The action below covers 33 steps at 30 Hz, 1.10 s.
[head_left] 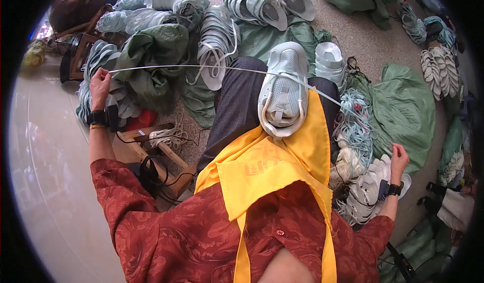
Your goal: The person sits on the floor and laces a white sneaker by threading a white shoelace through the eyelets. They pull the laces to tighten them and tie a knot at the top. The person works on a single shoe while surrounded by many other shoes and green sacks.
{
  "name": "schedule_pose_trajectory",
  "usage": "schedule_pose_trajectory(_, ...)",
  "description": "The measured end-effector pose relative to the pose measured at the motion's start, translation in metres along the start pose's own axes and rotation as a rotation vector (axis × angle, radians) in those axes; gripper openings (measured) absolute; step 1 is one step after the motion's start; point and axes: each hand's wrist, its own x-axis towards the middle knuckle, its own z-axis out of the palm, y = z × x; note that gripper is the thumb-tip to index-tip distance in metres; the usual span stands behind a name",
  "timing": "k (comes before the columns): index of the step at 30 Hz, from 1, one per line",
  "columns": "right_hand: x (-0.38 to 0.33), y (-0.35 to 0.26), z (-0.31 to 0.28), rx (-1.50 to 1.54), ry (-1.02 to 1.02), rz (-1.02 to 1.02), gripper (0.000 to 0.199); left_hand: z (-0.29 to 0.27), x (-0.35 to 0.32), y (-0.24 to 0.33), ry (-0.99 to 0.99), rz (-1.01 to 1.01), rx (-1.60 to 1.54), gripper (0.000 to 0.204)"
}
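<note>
Left hand (100, 84) out at ten o'clock, fingertips pinching the lace (201, 66), and it stretches across to the shoe (283, 104), sitting on the lap (232, 114) at one o'clock! Right hand (400, 157) at three, fingers bunched; whether they grip anything, I can't tell. Lettering (264, 166) on the yellow apron (239, 179), faint, partly lost in folds. Up at twelve, stacked uppers (252, 6), cut off by the top edge!

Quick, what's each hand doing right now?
Left hand: closed, holding a long, thin white shoelace.
Right hand: fingers curled; whether it's holding anything can't be told.
</note>
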Motion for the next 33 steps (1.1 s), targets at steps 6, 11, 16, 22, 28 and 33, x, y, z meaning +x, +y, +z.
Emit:
schedule_pose_trajectory(6, 0.007, 0.023, -0.006, -0.055, 0.007, 0.022, 0.016, -0.018, 0.009, -0.031, -0.038, -0.046, 0.056, 0.016)
schedule_pose_trajectory(11, 0.006, 0.030, -0.009, -0.137, 0.018, 0.029, 0.016, -0.023, 0.009, -0.031, -0.065, -0.093, 0.097, 0.019)
schedule_pose_trajectory(16, 0.008, 0.042, -0.002, -0.320, 0.020, 0.032, 0.016, -0.013, 0.002, 0.004, -0.170, -0.115, -0.020, 0.012)
schedule_pose_trajectory(22, 0.022, 0.051, 0.034, 0.115, -0.134, 0.395, 0.011, 0.011, 0.020, 0.050, -0.193, 0.044, -0.166, 0.011)
schedule_pose_trajectory(28, 0.063, 0.021, 0.027, 0.426, -0.280, 0.375, 0.014, -0.017, 0.030, 0.150, -0.064, 0.252, -0.341, 0.012)
schedule_pose_trajectory(33, 0.066, -0.057, 0.009, 1.094, 0.067, 0.286, 0.017, -0.028, 0.010, 0.170, 0.120, 0.162, -0.412, 0.020)
